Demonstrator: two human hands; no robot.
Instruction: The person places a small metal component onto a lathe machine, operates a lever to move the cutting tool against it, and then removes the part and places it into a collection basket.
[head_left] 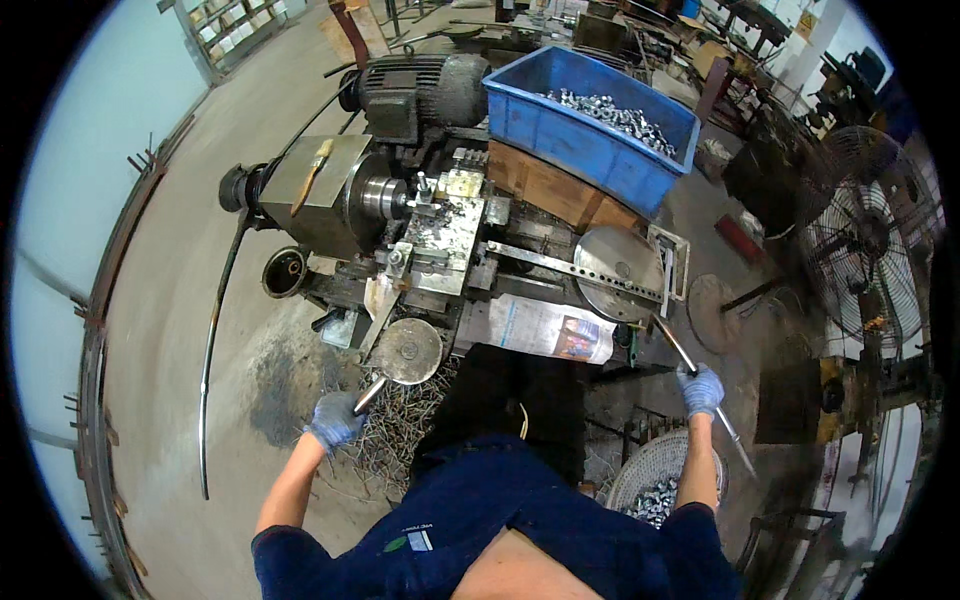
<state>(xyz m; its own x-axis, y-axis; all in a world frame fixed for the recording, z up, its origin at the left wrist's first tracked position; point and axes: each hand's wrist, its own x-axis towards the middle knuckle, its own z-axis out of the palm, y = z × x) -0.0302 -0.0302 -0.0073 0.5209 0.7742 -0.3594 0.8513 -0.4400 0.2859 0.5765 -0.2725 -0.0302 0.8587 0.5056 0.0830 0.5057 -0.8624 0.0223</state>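
Note:
My left hand (337,420), in a blue-grey glove, is closed around a short metal handle (370,393) beside a round steel disc (410,352). Out to the right, my gloved right hand (702,390) grips a long metal lever (678,345); the lever runs up toward a bracket (672,262) beside a larger round plate (618,268). Both belong to a small lathe-like machine in front of me. Its spindle chuck (382,198) faces a cross slide (440,235) scattered with metal chips. Whether a workpiece sits in the chuck is too small to tell.
A blue bin (590,145) of small metal parts stands on a wooden box (560,190). A brush (312,178) lies on the headstock, near a motor (425,90). Metal shavings (400,425) cover the floor below. A basket of parts (655,465) and a fan (868,235) are rightward.

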